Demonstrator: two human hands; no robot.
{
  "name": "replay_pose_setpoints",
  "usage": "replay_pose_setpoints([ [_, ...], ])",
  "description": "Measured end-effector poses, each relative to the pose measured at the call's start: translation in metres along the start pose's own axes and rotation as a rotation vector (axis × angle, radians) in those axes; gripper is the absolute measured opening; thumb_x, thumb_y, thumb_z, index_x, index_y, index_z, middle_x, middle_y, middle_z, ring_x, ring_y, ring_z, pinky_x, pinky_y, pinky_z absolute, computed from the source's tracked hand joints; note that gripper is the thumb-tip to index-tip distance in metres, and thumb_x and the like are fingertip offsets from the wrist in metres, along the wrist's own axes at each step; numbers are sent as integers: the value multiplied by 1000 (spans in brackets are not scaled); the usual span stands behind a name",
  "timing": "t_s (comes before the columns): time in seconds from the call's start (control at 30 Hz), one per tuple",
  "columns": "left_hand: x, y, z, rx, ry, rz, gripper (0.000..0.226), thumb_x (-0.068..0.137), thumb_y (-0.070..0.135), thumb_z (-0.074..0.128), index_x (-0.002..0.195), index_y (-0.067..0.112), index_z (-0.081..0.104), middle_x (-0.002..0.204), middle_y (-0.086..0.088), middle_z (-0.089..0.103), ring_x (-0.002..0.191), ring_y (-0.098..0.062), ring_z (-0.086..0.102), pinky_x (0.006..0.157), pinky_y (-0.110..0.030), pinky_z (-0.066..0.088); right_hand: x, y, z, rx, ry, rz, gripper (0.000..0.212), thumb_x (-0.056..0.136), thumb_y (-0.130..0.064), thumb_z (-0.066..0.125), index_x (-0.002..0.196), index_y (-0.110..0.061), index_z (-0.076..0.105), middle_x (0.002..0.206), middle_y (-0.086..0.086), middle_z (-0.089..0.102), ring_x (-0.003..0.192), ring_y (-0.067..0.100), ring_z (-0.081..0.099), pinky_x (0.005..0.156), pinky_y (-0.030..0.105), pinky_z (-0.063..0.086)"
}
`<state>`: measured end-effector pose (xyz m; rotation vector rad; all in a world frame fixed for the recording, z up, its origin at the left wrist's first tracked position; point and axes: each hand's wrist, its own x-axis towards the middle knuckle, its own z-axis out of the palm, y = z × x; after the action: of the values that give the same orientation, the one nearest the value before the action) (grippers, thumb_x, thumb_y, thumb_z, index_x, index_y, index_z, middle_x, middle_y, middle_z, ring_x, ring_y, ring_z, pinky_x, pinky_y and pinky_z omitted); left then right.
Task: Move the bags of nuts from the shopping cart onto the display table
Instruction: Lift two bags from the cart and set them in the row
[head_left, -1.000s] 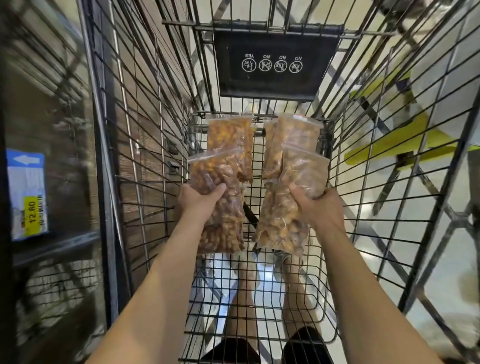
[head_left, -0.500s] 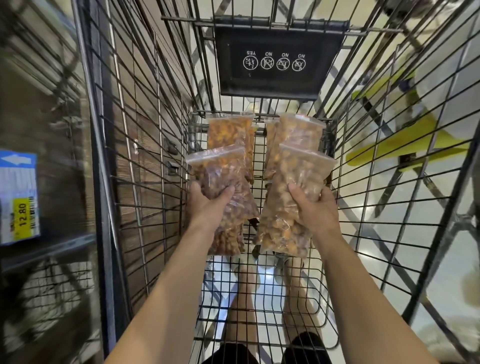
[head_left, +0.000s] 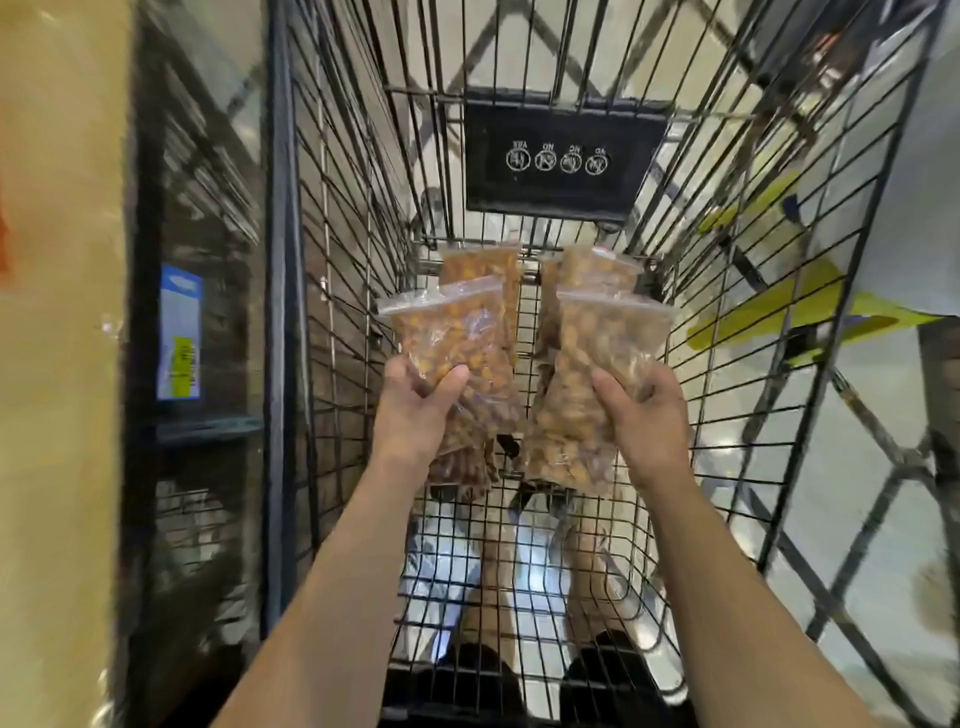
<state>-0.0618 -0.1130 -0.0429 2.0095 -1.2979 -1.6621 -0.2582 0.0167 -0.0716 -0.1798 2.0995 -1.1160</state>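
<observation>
While I look down into the black wire shopping cart (head_left: 332, 322), my left hand (head_left: 415, 410) clamps a clear zip bag of orange-brown nuts (head_left: 457, 338) and my right hand (head_left: 644, 415) a paler one (head_left: 597, 364); beyond both grips, two more bags (head_left: 592, 265) lean against the cart's far end.

Both hands, the left hand (head_left: 415, 410) and right hand (head_left: 641, 415), have lifted their bags (head_left: 457, 338) slightly higher above the cart (head_left: 519, 545) floor; the view has apparently swung left, blurring the shelf tag (head_left: 179, 332).
</observation>
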Motion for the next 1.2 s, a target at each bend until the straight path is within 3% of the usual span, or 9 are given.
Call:
replay_pose_setpoints([
  [0.2,-66,17,-39,-63,-12,137,32,94,28,81,118,25,61,111,1,73,105,-19,73,93,-43,62,-59,-40,-28,52,-88,-60,33,87,-34,88,112,-20,72,104,3,81,99,30,78,90,60,63],
  [0.37,-121,32,-72,-101,14,241,41,79,54,82,108,30,66,108,0,78,102,-21,76,94,-54,62,-106,-85,-43,62,-160,-161,39,83,-36,91,114,-23,71,102,-3,81,97,22,79,90,60,63],
  [0.47,-155,37,-90,-152,69,279,18,94,30,80,100,28,63,99,1,75,89,-1,74,83,-29,63,-131,-112,-53,34,-208,-241,34,89,-29,87,117,-20,71,98,-7,80,93,17,78,89,57,64],
  [0.53,-178,38,-100,-133,161,323,28,95,29,79,85,27,53,86,5,65,73,3,65,71,-18,53,-145,-128,-60,45,-269,-295,36,91,-27,85,123,-18,70,100,-8,82,93,14,79,89,53,65],
  [0.8,-280,18,-126,-428,361,413,65,66,68,89,82,22,45,87,-6,48,87,-18,54,86,-41,44,-205,-171,-92,6,-515,-488,51,73,-69,83,116,-51,61,121,-8,73,108,23,76,95,55,62],
  [0.87,-303,5,-129,-448,404,428,76,67,68,90,100,10,54,100,-15,69,101,-29,70,101,-51,53,-223,-173,-100,-1,-565,-528,80,66,-77,81,134,-40,60,126,-9,69,111,22,74,95,54,62],
  [0.97,-357,-4,-135,-453,528,450,66,70,66,90,114,25,64,117,-13,76,111,-36,74,96,-65,58,-247,-173,-106,-53,-625,-617,72,88,-53,81,148,-26,53,134,-9,61,124,19,64,102,44,57],
  [1.1,-423,-14,-145,-489,632,468,27,91,32,84,110,34,66,110,0,79,103,-24,78,90,-57,63,-287,-168,-107,-114,-739,-700,73,92,-53,76,154,-28,49,143,-15,53,128,11,54,106,38,48],
  [1.2,-456,-29,-158,-485,745,502,22,95,19,79,111,26,65,102,6,78,95,-7,77,77,-21,62,-319,-170,-101,-76,-832,-684,69,91,-51,78,151,-31,51,141,-20,53,127,9,56,101,33,47],
])
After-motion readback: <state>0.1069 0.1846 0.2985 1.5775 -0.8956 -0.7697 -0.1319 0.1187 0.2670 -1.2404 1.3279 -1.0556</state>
